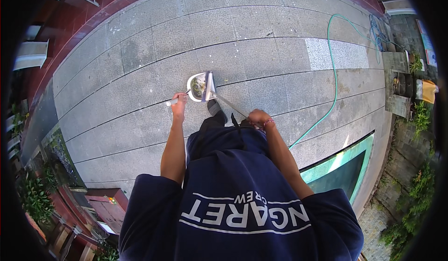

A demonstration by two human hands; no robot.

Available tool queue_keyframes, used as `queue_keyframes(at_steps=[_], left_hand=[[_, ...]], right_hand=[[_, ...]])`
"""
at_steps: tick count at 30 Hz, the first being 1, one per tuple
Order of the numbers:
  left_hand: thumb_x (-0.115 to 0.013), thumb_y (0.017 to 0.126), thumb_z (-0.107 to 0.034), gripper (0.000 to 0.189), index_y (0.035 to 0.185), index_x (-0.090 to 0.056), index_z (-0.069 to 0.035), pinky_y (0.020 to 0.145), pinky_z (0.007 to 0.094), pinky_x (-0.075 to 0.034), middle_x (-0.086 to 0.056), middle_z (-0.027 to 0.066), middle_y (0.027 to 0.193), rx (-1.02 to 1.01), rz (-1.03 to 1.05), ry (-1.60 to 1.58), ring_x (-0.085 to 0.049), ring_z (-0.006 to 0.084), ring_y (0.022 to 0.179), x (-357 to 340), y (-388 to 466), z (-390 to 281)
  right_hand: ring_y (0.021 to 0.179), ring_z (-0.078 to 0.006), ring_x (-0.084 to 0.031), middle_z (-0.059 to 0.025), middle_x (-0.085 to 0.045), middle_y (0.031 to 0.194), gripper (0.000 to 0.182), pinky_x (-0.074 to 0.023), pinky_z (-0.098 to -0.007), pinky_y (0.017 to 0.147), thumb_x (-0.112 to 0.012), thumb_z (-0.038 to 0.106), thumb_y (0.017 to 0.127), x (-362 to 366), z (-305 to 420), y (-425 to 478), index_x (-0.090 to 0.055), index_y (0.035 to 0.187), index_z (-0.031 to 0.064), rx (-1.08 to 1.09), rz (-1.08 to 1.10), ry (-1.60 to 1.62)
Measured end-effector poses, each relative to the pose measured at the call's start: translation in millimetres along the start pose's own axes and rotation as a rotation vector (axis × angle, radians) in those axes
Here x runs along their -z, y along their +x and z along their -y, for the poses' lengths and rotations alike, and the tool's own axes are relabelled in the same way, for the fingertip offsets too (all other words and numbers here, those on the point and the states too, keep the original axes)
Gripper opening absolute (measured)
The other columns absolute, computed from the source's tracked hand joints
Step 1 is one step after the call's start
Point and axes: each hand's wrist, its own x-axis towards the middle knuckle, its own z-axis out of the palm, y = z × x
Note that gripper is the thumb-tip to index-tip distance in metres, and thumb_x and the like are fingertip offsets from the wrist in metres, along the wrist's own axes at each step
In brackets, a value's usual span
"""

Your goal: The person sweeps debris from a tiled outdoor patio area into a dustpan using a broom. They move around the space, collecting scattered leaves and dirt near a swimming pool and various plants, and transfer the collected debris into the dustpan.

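My left hand (pixel 179 102) grips the pale handle (pixel 171 102) of a white dustpan (pixel 190 80) in front of my feet. Green and brown plant debris (pixel 198 86) lies in the pan. In my right hand (pixel 258 116) is the long handle (pixel 231 104) of a broom, slanting down to the left. Its broom head (pixel 209 85), somewhat blurred, is at the right side of the dustpan's mouth; whether it touches the pan I cannot tell. One dark shoe (pixel 214 107) shows just below the broom head.
Grey stone paving (pixel 147 89) with scattered pale specks surrounds me. A green hose (pixel 335 82) curves across the right side towards a stone structure (pixel 397 86). At lower right lies a green-edged basin (pixel 339 177). Dark red steps (pixel 84 26) border the upper left, and plants (pixel 36 194) the lower left.
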Motion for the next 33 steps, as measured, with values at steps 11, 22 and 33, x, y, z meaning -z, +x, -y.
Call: queue_keyframes(at_steps=[11,22,33], left_hand=[[-0.052,0.092,-0.012,0.008,0.096,-0.057,-0.006,0.085,0.0286,-0.048,-0.053,0.0024,0.09,-0.003,0.086,-0.078,-0.053,0.0115,0.086,27,31,-2],[-0.054,0.089,-0.015,0.01,0.097,-0.058,-0.012,0.082,0.0276,-0.045,-0.054,-0.0011,0.088,0.055,0.078,-0.049,-0.052,0.0093,0.084,31,8,-5],[-0.055,0.086,-0.009,0.004,0.087,-0.058,-0.008,0.07,0.0239,-0.041,-0.053,-0.0009,0.082,-0.084,-0.021,-0.176,-0.048,0.0082,0.075,59,-7,8]], right_hand=[[0.099,-0.0385,-0.063,-0.0265,-0.065,0.101,0.034,-0.052,-0.0445,0.084,-0.053,0.02,0.078,7,-13,22,-0.067,0.099,-0.0033,-0.144,-0.4,-0.371],[0.088,-0.0382,-0.066,-0.0261,-0.066,0.091,0.03,-0.0534,-0.0441,0.078,-0.057,0.02,0.076,-44,57,46,-0.069,0.092,-0.0024,0.116,-0.242,-0.627],[0.058,-0.031,-0.067,-0.0221,-0.062,0.059,0.022,-0.0519,-0.0394,0.057,-0.054,0.013,0.069,24,61,-16,-0.066,0.067,-0.006,-0.013,-0.173,-0.436]])
